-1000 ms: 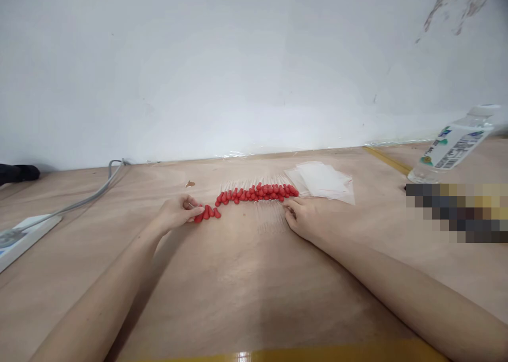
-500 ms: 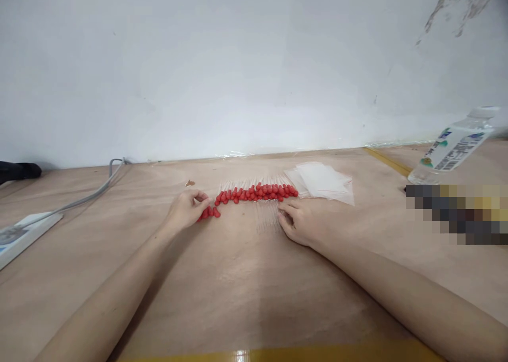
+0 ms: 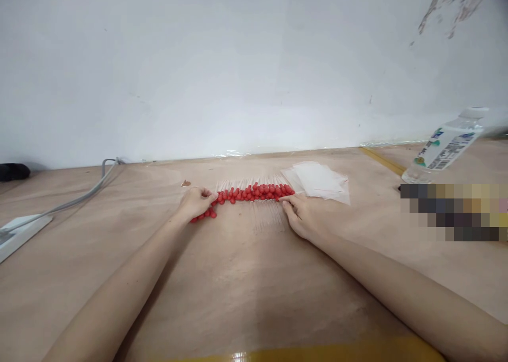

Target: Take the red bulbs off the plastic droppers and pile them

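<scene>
A row of small red rubber bulbs [image 3: 257, 192] with thin clear stems, looking like droppers, lies across the middle of the table. Clear stems [image 3: 268, 215] point both toward the wall and toward me. At the row's left end, my left hand [image 3: 196, 201] pinches a red bulb between thumb and fingertips. Below its palm, several loose red bulbs [image 3: 208, 214] lie partly hidden. My right hand [image 3: 300, 212] rests at the right end, its index finger stretched out against the bulbs and the thumb a little apart, with nothing visibly held.
Behind my right hand lies a stack of thin clear-white plastic bags [image 3: 320, 181]. A tilted plastic bottle [image 3: 446, 147] stands far right, beside a blurred-out patch. To the left are a white box [image 3: 27, 232] and a grey cable [image 3: 79, 198]. A white wall [image 3: 238, 76] closes off the back.
My left hand has moved right and away from me onto the row's left end. The right index finger has stretched forward to the bulbs. The whole view has shifted slightly.
</scene>
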Available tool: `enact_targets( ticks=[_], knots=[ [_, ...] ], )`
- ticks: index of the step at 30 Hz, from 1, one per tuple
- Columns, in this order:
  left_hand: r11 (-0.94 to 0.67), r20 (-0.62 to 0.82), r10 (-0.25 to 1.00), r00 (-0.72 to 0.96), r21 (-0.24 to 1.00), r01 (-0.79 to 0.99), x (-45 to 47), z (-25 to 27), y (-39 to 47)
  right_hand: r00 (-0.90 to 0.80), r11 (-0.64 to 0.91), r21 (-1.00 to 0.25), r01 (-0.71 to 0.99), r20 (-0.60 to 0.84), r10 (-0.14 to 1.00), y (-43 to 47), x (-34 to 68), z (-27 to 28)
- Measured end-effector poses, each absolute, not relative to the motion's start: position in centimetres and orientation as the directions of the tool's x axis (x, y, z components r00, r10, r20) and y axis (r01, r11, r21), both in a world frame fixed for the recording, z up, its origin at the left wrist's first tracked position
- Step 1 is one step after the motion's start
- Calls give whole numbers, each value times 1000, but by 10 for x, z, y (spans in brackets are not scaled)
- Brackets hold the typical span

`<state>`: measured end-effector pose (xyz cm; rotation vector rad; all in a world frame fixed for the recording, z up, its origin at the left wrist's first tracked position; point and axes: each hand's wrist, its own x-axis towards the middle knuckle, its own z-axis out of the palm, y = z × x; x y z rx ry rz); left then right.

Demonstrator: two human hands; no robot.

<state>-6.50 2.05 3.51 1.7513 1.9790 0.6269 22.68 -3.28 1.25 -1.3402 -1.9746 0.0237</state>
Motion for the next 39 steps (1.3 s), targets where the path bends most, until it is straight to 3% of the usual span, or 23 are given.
enact_targets(
  ticks=[6,11,15,17,19,21,24,26,30,39],
  knots=[
    [103,-36,994,-103,639,762,-68,29,21,-364,636,-262,726,638,679,-32,228,0],
    [93,5,992,-128,663,743,-69,28,20,-306,635,-269,724,700,645,-31,228,-2],
    [73,106,977,-187,654,753,-68,34,16,-277,569,-253,783,676,683,-35,228,7],
    [12,255,945,-206,601,799,-65,37,8,-234,547,-272,792,691,684,-35,228,7],
    [-117,436,891,-127,490,864,-59,39,-4,-198,549,-293,783,719,666,-34,228,5],
    [-305,557,828,63,352,885,-51,36,-18,-206,591,-287,754,751,628,-33,229,0],
    [-563,598,723,345,222,796,-35,25,-37,-318,696,-213,685,773,549,-32,229,-4],
    [-656,606,664,439,190,730,-26,15,-45,-431,753,-143,642,745,509,-32,229,-6],
    [-730,607,615,504,194,656,-15,2,-53,-572,830,-54,555,699,428,-30,228,-9],
    [-772,652,561,509,190,607,-7,3,-52,-625,869,-30,493,683,378,-27,226,-12]
  ],
)
